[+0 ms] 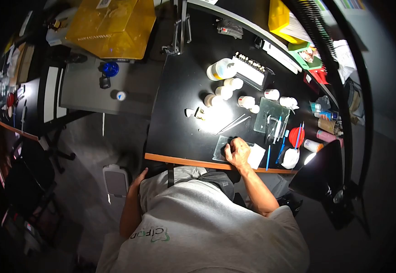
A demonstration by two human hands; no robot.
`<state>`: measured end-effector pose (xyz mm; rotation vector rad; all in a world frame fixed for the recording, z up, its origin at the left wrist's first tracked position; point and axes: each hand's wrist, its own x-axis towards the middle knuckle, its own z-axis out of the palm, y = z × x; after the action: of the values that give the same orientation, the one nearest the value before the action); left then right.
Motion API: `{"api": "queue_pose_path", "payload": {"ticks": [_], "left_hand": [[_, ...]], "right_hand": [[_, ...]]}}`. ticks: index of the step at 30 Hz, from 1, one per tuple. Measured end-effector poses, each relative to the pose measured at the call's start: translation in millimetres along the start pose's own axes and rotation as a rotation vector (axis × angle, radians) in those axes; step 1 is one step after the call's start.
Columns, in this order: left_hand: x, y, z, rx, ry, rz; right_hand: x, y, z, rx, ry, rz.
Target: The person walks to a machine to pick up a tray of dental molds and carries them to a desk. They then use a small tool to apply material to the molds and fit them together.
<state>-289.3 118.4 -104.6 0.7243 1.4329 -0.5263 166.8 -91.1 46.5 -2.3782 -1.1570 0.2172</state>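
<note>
— Any writing you can read?
— Green letters on the grey shirt (161, 234), roughly "CIFOD".
— And the hands?
— Right hand (237, 152) curls, fisted, on the glass slab (219, 151) at the black desk's (179, 113) front edge; left hand (138, 179) hangs below it, grip unclear.

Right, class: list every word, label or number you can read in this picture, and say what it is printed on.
"CiPD", roughly, seen upside down: grey shirt.
Yellow bag: dark print, too blurred to read.
Small jars: labels too small to read.
Papers at the desk's back edge: unreadable.
</note>
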Motion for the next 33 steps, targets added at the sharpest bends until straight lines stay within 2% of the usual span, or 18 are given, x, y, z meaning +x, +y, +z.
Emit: {"api": "queue_pose_path", "payload": {"ticks": [4, 5, 6, 9, 10, 11, 13, 15, 16, 21, 27, 33], "left_hand": [[53.3, -13.5, 28.8, 0.549, 0.373, 0.057], [46.6, 4.0, 33.0, 0.619, 0.392, 0.08], [35.2, 17.7, 33.1, 0.548, 0.3, 0.053], [48.4, 21.7, 39.7, 0.835, 0.137, 0.076], [42.7, 27.8, 49.4, 0.9, 0.127, 0.014], [55.2, 21.0, 57.2, 1.008, 0.108, 0.052], [78.1, -2.6, 74.1, 1.084, 0.203, 0.348], [109.6, -8.6, 92.9, 1.11, -0.048, 0.249], [102.6, -7.1, 103.6, 0.902, -0.03, 0.285], [133.1, -43.1, 180.2, 0.781, 0.246, 0.912], [170.1, -25.0, 203.4, 0.489, 0.297, 0.98], [197.1, 2.7, 214.7, 0.393, 0.282, 0.951]], "right_hand": [[-3.5, 5.3, 4.2, 0.005, 0.03, -0.036], [-1.2, 1.7, 3.1, 0.001, 0.05, -0.056], [-0.2, 2.3, 3.3, -0.016, 0.052, -0.055], [-4.0, 0.5, 7.6, -0.073, 0.077, -0.071], [-3.5, 0.3, 8.2, -0.096, 0.084, -0.087], [-3.7, -0.1, 8.4, -0.11, 0.071, -0.084], [-5.3, -0.1, 9.2, -0.142, 0.049, -0.085], [-7.1, 1.1, 10.0, -0.166, 0.027, -0.071], [-7.9, 0.5, 10.5, -0.175, 0.026, -0.077], [-10.0, 1.3, 10.2, -0.186, -0.01, -0.039], [-13.1, 7.2, 11.3, -0.208, 0.005, -0.074], [-10.6, 4.4, 9.8, -0.159, 0.01, -0.068]]}}
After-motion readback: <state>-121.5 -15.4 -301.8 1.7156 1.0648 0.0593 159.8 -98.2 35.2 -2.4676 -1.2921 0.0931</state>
